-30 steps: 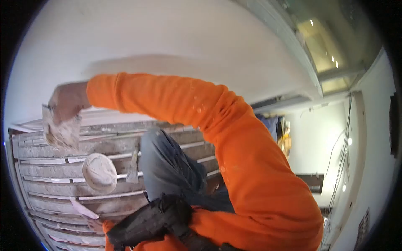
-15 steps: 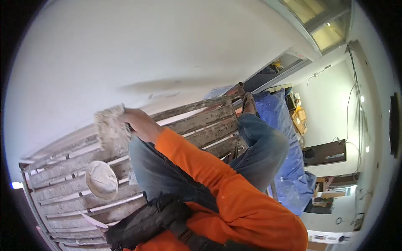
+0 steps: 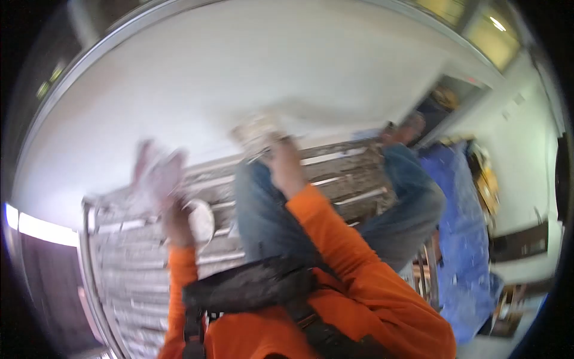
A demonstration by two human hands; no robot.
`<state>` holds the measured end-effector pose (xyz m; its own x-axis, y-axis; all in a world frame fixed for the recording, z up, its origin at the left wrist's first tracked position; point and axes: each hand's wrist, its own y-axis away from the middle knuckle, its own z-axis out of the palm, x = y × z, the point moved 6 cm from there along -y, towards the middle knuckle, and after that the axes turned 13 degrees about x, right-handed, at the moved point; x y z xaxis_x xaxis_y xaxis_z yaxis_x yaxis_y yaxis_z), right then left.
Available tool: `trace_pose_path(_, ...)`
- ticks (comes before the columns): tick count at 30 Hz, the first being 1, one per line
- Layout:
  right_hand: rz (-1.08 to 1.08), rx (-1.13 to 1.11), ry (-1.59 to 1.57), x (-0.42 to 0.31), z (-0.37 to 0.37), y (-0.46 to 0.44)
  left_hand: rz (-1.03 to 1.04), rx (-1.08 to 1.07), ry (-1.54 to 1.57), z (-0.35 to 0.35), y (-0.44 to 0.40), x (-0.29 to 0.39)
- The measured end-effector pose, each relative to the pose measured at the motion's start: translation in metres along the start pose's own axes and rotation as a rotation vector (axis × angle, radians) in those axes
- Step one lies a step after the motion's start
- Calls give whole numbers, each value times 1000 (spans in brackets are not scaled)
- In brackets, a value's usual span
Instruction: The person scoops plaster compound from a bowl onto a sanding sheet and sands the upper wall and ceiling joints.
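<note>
My right hand (image 3: 286, 160) grips a shaggy, off-white rag (image 3: 258, 135) that looks caked with plaster, held close to the white wall (image 3: 197, 78) above my knee. Over on the left, my left hand (image 3: 174, 222) is raised and blurred. It holds a crumpled pinkish-white sheet (image 3: 160, 172), whose material I cannot make out. Just right of that hand, a round white tub (image 3: 202, 224) rests on the slatted wooden platform (image 3: 137, 266), partly covered by the fingers.
Gaps run between the platform's slats, and a metal frame edge (image 3: 91, 257) bounds it on the left. My jeans-clad legs (image 3: 269, 221) stretch across it. To the right hangs a blue tarp (image 3: 460, 239), with yellow items (image 3: 487, 185) beyond it. A dark opening (image 3: 439, 105) cuts the wall.
My left hand has come into view with the pinkish-white sheet. My view has swung left, so the rag, tub and tarp appear farther right. My right hand still holds the rag.
</note>
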<state>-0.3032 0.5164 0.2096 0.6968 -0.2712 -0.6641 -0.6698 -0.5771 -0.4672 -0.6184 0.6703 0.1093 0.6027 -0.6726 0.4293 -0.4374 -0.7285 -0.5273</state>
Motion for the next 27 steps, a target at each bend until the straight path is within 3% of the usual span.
trace_pose_path(2, -30, 5, 94, 0, -12, 7, -77, 0, 799, 16, -12, 81)
trace_pose_path(3, 93, 62, -320, 27, -1, 7, -188, -88, 1104, 22, -20, 120)
trace_pose_path(5, 212, 58, -758, 23, 21, 12, -444, -256, 1509, 32, -22, 185)
trace_pose_path(7, 863, 110, -1428, -2, 13, 30, -556, -270, 1689, 37, -34, 208)
trace_pose_path(12, 737, -47, -1433, 25, 57, 29, -452, -230, 1476, 58, -53, 205)
trace_pose_path(14, 681, -214, -1407, 21, 59, 22, -458, -231, 1357, 59, -60, 207)
trace_pose_path(18, 646, -34, -1127, 1, 22, 5, -551, -93, 1525, 43, -75, 201)
trace_pose_path(19, 616, 196, -1104, -3, 6, 5, -588, -53, 1588, 41, -77, 199)
trace_pose_path(22, 453, 109, -1109, -10, 1, 5, -581, -87, 1446, 39, -78, 199)
trace_pose_path(23, 376, 139, -918, -18, -4, 6, -587, -97, 1449, 43, -77, 198)
trace_pose_path(26, 433, 93, -871, -13, 6, 10, -562, -143, 1489, 49, -66, 199)
trace_pose_path(27, 542, -7, -875, 3, 4, 8, -538, -173, 1466, 45, -64, 198)
